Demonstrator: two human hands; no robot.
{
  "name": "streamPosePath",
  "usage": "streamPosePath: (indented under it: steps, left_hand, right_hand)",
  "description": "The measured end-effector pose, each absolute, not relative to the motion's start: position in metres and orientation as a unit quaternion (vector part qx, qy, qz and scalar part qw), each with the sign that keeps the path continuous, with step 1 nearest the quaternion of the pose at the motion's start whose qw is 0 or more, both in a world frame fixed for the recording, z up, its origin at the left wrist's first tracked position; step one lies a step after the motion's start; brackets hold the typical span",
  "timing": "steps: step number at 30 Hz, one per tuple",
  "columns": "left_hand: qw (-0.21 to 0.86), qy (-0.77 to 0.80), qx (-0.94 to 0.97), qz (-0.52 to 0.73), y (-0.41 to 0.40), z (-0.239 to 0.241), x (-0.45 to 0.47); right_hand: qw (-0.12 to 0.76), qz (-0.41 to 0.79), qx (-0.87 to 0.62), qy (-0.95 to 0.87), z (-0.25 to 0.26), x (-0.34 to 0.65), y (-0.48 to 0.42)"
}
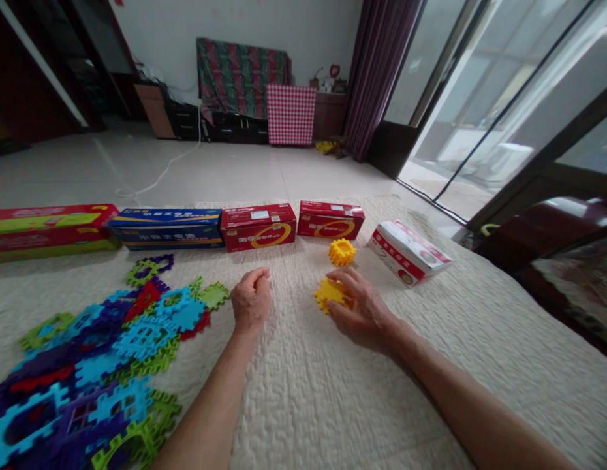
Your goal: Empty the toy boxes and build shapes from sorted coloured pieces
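Single head-worn camera, facing forward and down: bare left hand (252, 298) and right hand (361, 307) near, cream quilted cloth (296, 391) below, white wall (161, 29) far across room.

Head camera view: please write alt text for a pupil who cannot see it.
A person's right hand touches a yellow toothed piece on a cream quilted cover, the left hand curled nearby. Colourful notched pieces lie heaped at left; boxes line up beyond.

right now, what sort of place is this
Probably a home's living room: there's a purple curtain beside glass doors, a red checked cloth, and interlocking toy pieces on a quilted cover.
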State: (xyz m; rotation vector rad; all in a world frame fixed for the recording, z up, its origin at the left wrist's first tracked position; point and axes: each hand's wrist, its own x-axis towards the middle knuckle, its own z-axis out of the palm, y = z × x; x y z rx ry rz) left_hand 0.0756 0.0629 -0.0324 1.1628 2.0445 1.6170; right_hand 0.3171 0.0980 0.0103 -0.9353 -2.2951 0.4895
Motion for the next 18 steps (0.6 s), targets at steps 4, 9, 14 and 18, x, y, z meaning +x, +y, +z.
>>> streamPosePath:
  steps: [4, 9, 14, 18]
  left_hand:
    - [0.139, 0.709, 0.407, 0.559, 0.062, -0.034, 0.074]
    - [0.139, 0.714, 0.407, 0.552, 0.061, -0.034, 0.073]
    - [0.147, 0.712, 0.407, 0.553, 0.062, -0.035, 0.072]
    - [0.152, 0.714, 0.403, 0.553, 0.062, -0.034, 0.073]
  right_hand:
    - [0.410, 0.140, -0.402, -0.807, 0.004, 0.318, 0.107]
    - [0.468, 0.120, -0.457, -0.747, -0.004, 0.324, 0.127]
    - [0.379, 0.072, -0.525, -0.759, -0.011, 0.337, 0.137]
    - [0.262, 0.063, -0.540, -0.797, -0.013, 0.347, 0.145]
